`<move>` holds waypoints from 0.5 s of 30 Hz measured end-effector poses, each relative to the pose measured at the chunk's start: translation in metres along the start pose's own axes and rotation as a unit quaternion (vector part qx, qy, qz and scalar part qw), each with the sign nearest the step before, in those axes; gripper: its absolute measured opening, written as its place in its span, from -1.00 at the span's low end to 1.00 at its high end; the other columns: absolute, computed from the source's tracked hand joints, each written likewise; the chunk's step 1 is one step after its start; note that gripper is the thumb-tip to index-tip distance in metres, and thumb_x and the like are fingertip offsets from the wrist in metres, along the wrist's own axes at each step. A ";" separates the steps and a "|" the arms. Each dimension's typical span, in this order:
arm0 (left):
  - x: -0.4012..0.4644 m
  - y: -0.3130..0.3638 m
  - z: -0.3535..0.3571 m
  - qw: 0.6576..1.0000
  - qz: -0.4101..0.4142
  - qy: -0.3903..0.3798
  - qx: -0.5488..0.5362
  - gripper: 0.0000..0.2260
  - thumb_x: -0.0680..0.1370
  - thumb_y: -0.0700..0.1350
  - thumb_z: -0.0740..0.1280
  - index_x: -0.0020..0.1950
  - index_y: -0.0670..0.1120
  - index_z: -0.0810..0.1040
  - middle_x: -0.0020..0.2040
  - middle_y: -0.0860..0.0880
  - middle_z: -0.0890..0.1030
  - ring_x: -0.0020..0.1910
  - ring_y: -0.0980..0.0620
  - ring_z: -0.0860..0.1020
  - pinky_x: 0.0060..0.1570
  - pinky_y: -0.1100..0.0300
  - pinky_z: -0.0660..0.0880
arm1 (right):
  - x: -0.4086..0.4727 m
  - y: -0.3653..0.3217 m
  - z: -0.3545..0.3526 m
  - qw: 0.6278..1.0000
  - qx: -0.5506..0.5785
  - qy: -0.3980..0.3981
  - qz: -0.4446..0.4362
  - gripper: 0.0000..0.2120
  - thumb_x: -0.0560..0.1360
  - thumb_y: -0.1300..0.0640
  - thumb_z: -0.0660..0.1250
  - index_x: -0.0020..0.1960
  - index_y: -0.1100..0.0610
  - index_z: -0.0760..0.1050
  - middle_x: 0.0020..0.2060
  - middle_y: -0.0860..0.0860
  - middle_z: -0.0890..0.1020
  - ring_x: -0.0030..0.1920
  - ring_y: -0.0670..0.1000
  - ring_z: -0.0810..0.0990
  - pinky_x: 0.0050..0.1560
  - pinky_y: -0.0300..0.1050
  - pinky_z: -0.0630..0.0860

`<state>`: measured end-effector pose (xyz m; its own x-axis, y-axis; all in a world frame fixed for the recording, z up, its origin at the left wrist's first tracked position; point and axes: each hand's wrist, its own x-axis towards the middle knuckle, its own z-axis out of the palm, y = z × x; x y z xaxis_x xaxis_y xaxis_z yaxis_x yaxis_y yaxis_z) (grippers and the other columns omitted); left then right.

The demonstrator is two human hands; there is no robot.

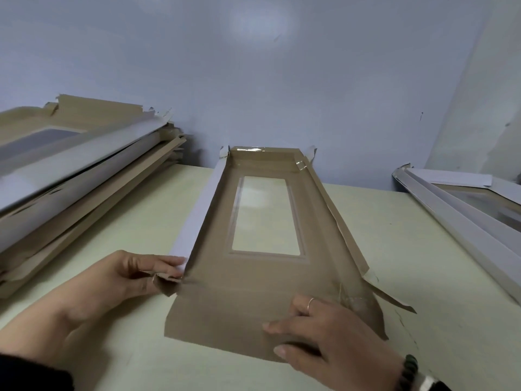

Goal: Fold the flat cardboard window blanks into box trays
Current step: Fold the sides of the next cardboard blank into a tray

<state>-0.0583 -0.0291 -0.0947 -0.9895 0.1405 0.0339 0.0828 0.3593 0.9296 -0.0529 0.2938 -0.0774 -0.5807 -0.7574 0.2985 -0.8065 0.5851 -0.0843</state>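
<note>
A brown cardboard window blank (253,292) lies lengthwise on the pale table, its clear rectangular window (265,215) in the middle. Its far end wall and left side wall stand raised; the near end flap lies flat. The left wall shows its white outer face. My left hand (127,275) pinches the near left corner tab and the end of the left wall. My right hand (324,337) rests on the near flap at its right side, fingers curling over the flap's front edge. The right side wall leans outward, with a loose tab at its near end.
A tall pile of flat blanks (84,170) fills the table's left side, up to the grey wall. Folded white trays (465,210) sit at the right edge. Bare table surface (146,221) shows between the pile and the blank.
</note>
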 end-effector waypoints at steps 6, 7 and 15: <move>0.001 0.011 0.015 0.994 -0.018 0.060 0.085 -0.80 0.48 0.00 0.28 -0.19 -0.05 0.65 -0.17 -0.06 0.63 -0.29 0.12 0.52 -0.18 0.26 0.45 | -0.002 0.001 0.002 0.999 -0.038 0.009 -0.008 -0.78 0.25 -0.25 0.45 -0.12 -0.29 0.60 -0.40 -0.22 0.49 -0.39 -0.33 0.47 -0.25 -0.45 0.07; 0.003 0.014 0.023 0.986 0.016 0.095 0.133 -0.80 0.49 -0.03 0.28 -0.28 0.04 0.64 -0.21 0.02 0.60 -0.33 0.18 0.49 -0.22 0.33 0.40 | -0.001 0.001 0.002 0.998 -0.055 0.019 -0.010 -0.80 0.26 -0.25 0.41 -0.12 -0.29 0.60 -0.40 -0.22 0.49 -0.39 -0.33 0.46 -0.26 -0.44 0.08; 0.010 0.016 0.048 0.961 0.080 0.081 0.253 -0.73 0.59 -0.17 0.21 -0.07 0.14 0.65 -0.20 0.09 0.47 -0.14 0.16 0.46 -0.20 0.37 0.36 | -0.011 0.042 -0.014 0.903 0.112 0.385 0.156 -0.84 0.49 0.10 0.18 -0.22 0.12 0.43 -0.35 -0.07 0.48 -0.33 -0.19 0.46 -0.27 -0.41 0.37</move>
<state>-0.0609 0.0226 -0.0969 -0.9611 0.1007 0.2573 0.2425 0.7537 0.6109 -0.0783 0.3310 -0.0709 -0.6040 -0.0897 0.7919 -0.6689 0.5972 -0.4425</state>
